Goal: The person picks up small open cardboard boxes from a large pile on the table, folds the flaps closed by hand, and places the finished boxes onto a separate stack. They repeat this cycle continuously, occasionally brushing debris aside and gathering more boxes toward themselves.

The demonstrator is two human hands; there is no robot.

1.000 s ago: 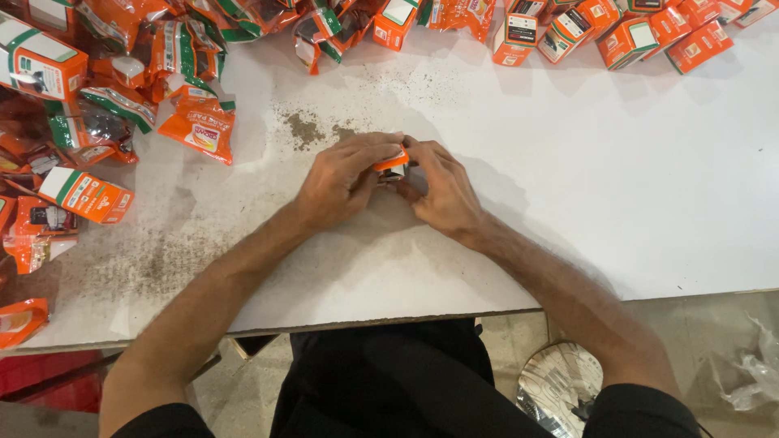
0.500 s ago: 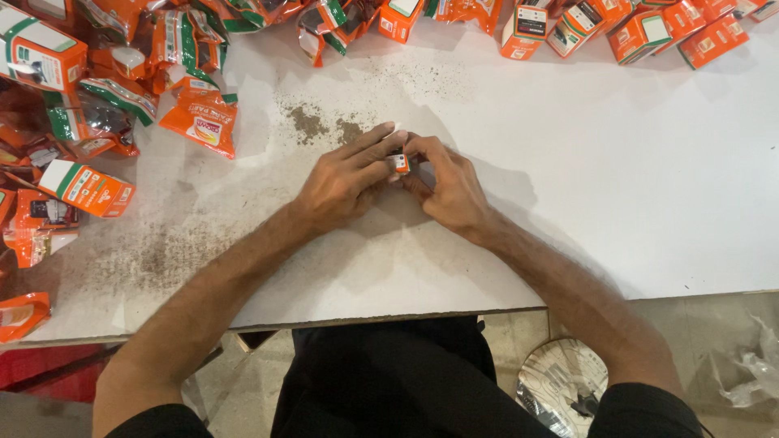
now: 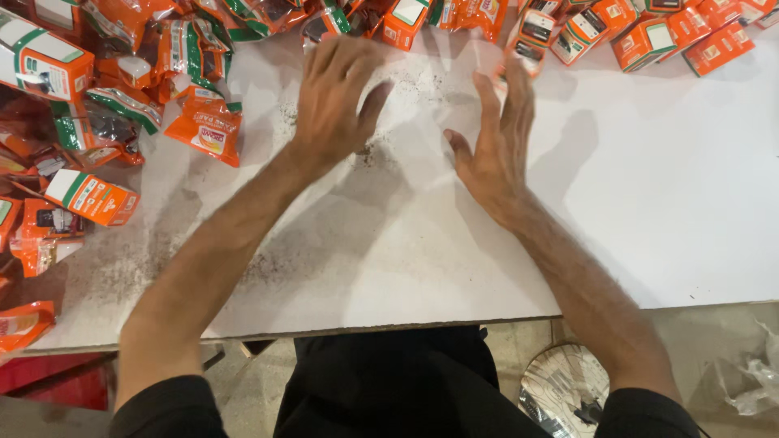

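Both hands spread open, fingers wide, holding nothing. Left hand (image 3: 334, 93) hovering palm down toward the far edge of the white table (image 3: 665, 211), fingertips just short of the orange pouches (image 3: 268, 16) heaped along that edge. Right hand (image 3: 495, 138) also flat and splayed, fingertips reaching up against a small orange box (image 3: 527, 49) near the far edge; contact blurred, cannot tell whether touching. More small orange boxes (image 3: 657, 36) lined along the far right corner. Orange-and-green pouches piled thick over the far left corner and down the left edge, with a single pouch (image 3: 203, 126) lying just left of the left forearm and an orange-and-white carton (image 3: 91, 196) nearer the left edge. Dark powder smudge (image 3: 369, 150) on the surface between the two hands. Wide bare room across the middle and right side of the table, down to the near edge. Below the near edge, dark clothing (image 3: 398, 389) and a round metal object (image 3: 564, 389) on the floor.
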